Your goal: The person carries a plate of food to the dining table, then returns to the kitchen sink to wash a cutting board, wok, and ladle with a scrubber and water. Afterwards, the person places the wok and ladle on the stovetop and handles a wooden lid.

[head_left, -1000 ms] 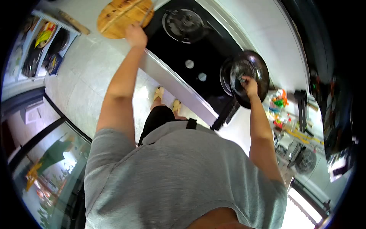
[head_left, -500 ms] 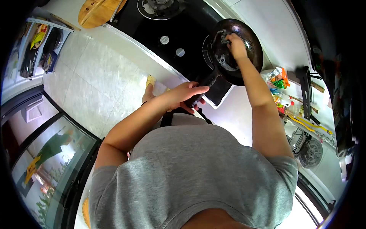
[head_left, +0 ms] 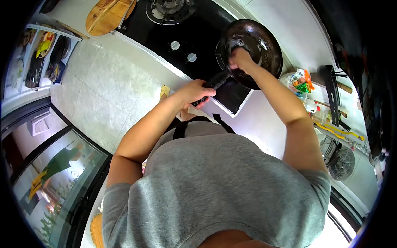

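Observation:
A dark wok (head_left: 264, 45) with wet, soapy streaks sits at the right end of the black stove (head_left: 165, 37). My left hand (head_left: 194, 93) is wrapped round its black handle (head_left: 219, 79). Inside the wok, near the handle side, my right hand (head_left: 241, 60) presses down with its fingers closed; a small dark thing under the fingers is too hidden to name.
A round wooden board (head_left: 105, 16) with a metal utensil on it lies at the stove's left end. Right of the wok are plastic bags (head_left: 302, 80), bottles and a black rack (head_left: 331, 95) along the wall. A glass door (head_left: 62, 177) stands at the lower left.
My left hand went from beside the wooden board to the wok's handle. My right hand moved within the wok toward the handle side. The wok's lid-like tilt seen earlier has become a more open view.

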